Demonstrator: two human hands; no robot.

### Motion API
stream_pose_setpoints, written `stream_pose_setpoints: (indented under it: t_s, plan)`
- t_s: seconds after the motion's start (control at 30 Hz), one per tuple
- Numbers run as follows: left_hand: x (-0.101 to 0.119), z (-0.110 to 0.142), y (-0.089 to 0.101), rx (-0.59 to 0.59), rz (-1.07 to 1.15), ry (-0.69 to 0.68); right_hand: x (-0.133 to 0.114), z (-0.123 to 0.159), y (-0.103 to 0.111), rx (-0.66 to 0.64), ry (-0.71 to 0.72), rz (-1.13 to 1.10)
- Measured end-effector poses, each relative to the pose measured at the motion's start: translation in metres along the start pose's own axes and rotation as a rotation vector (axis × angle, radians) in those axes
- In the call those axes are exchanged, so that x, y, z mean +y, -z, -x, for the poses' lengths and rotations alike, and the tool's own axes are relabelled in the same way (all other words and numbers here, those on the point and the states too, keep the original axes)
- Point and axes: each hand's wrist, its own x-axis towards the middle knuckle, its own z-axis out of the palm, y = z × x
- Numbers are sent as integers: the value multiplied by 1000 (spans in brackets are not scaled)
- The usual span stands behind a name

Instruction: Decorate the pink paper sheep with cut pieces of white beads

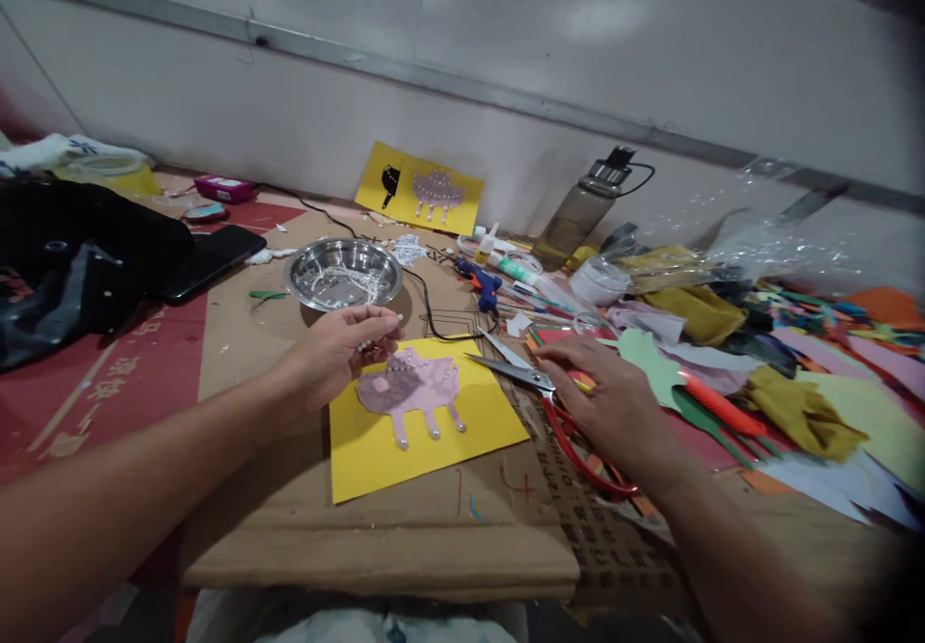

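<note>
Yellow card (434, 465) bearing a pink cut-out (434, 385) lies at the centre of the frame, on the cardboard-covered tabletop (252, 522). Above the cut-out's upper left, the left hand (343, 354) pinches small white beads (400, 318) at its fingertips. Right of centre, the right hand (611, 397) is bent over red-handled scissors (535, 378); whether it grips anything, I cannot tell. Left of upper centre, a round metal bowl (303, 269) holds more white beads, spread over its bottom. Toward the upper right stand a capped, tinted bottle (578, 224) and a white tub (599, 282), its contents unclear.
</note>
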Motion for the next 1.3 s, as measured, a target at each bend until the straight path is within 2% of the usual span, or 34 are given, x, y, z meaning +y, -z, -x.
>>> stream_pose_setpoints:
  t_s: [0.1,0.23,0.33,0.47,0.6,0.7,0.8,0.9,1.0,1.13,1.3]
  plan:
    - [3,1,-2,11,24,-1,26,23,5,-75,-61,152]
    - [10,3,-5,53,81,-12,45,50,3,-231,-31,224]
    - [11,3,-6,74,115,-18,47,54,2,-282,23,259]
    - [10,0,-6,77,128,-34,45,46,4,-329,-29,260]
    - [12,0,-4,95,150,-35,47,39,7,-320,-79,201]
    - [12,0,-3,86,154,-49,46,37,11,-202,-116,134]
    - [8,-1,-2,41,134,-57,39,32,15,-65,-93,53]
    - [2,-1,-2,15,95,-44,26,20,14,16,-49,11]
    - [-1,0,-3,24,58,-31,10,5,7,12,-6,-18]
    - [-2,0,-4,29,45,-45,-14,-16,-3,-25,140,-58]
    - [-3,3,-5,12,41,-26,-45,-34,-16,-105,203,-162]
